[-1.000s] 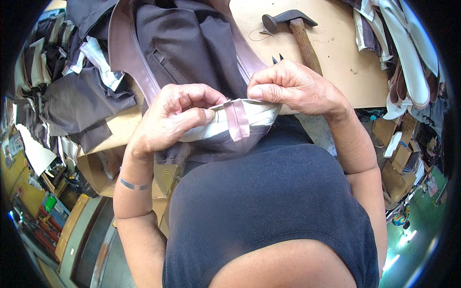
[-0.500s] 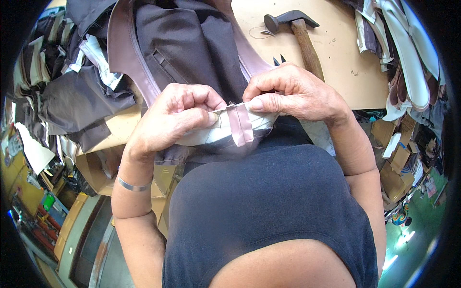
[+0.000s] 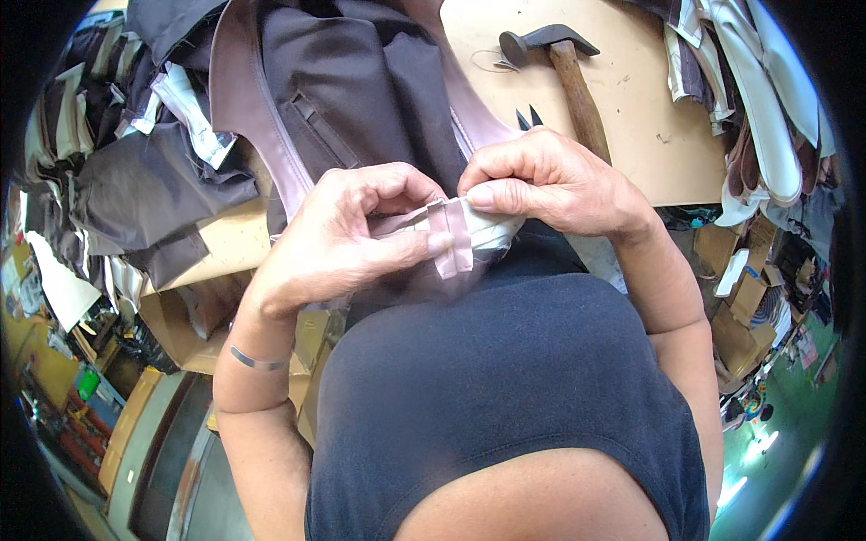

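In front of my chest, my left hand (image 3: 338, 239) and my right hand (image 3: 555, 185) hold up the near edge of a dark cloth workpiece (image 3: 383, 86) trimmed with a mauve leather-like border (image 3: 239, 99). A short mauve strip (image 3: 457, 239) hangs over this edge. My left thumb presses on the strip, while the left index finger curls at its upper end. Just right of the strip, my right thumb and index finger pinch the edge, where white backing (image 3: 492, 230) shows. The other fingers of my right hand are folded in.
A wooden-handled hammer (image 3: 577, 95) lies on the table (image 3: 649, 135) beyond my right hand, near two dark pointed tips (image 3: 530, 117). Dark cut pieces (image 3: 162, 185) pile at the left. Pale and dark strips (image 3: 753, 108) hang at the right, above cardboard boxes (image 3: 744, 311).
My left hand has moved right; its thumb has gone from the white backing onto the mauve strip. My right hand keeps its pinch, shifted only slightly.
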`<state>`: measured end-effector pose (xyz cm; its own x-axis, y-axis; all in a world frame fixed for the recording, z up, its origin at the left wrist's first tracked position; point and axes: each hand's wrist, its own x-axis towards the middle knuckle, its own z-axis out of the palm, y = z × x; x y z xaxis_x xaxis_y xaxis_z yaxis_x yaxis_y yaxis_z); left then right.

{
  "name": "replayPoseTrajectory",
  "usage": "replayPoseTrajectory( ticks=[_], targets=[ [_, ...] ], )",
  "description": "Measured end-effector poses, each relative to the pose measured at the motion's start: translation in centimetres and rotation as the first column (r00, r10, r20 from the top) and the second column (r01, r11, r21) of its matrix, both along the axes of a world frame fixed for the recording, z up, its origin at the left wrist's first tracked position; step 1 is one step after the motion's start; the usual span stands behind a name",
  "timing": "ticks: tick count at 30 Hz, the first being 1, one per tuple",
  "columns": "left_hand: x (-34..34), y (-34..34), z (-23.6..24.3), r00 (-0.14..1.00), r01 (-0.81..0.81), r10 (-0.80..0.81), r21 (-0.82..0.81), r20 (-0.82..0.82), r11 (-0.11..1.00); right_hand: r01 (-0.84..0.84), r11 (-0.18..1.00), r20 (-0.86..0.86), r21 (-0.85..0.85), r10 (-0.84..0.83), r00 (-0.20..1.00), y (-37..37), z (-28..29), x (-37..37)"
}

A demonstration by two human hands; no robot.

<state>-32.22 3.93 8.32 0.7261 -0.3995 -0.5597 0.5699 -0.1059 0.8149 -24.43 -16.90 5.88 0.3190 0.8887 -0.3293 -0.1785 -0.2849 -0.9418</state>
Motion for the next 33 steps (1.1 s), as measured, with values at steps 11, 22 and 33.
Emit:
replayPoseTrajectory(
  ticks=[11,22,33],
  targets=[
    [-1.4,2.3,0.3,0.926,-0.062,-0.068,0.327,0.372,0.943,0.067,0.995,0.055,-0.074,-0.063,0.996,1.3,0.3,-1.1],
    [-0.6,4.8,-0.1,0.926,0.052,-0.149,0.276,0.346,0.960,0.216,0.972,0.234,-0.088,-0.191,0.953,4.0,1.2,-3.0],
    [-1.2,1.2,-0.5,0.911,-0.090,-0.025,0.258,0.412,0.962,0.235,0.972,0.312,-0.032,-0.214,0.926,2.3,1.1,-2.9]
  ],
)
